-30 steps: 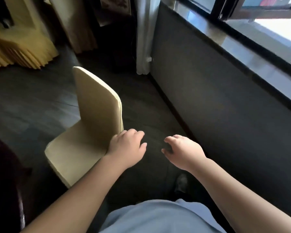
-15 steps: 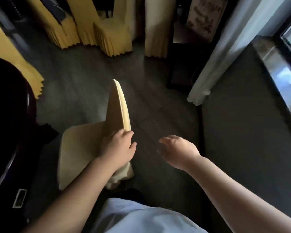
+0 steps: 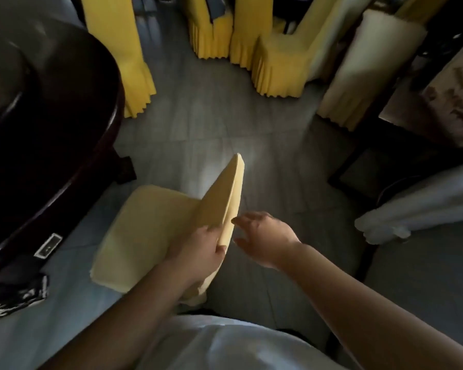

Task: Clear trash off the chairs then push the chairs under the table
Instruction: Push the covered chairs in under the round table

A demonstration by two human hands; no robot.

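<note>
A chair in a pale yellow cover (image 3: 150,231) stands in front of me, its seat turned toward the dark round table (image 3: 48,134) on the left. The seat is bare, with no trash on it. My left hand (image 3: 201,252) grips the near top edge of the chair's backrest. My right hand (image 3: 262,236) hovers just right of the backrest, fingers spread, apart from the fabric and holding nothing.
Several chairs in brighter yellow skirted covers (image 3: 275,62) stand at the back, one more (image 3: 134,60) by the table's far side. A cream-covered chair (image 3: 358,76) and a dark stand are at the right, a white curtain hem (image 3: 385,225) beside them. A black patterned item (image 3: 22,295) lies on the floor at left.
My view swung left, away from the window wall, toward the table. The chair now faces the table. My left hand kept its hold on the backrest and my right hand came closer to it.
</note>
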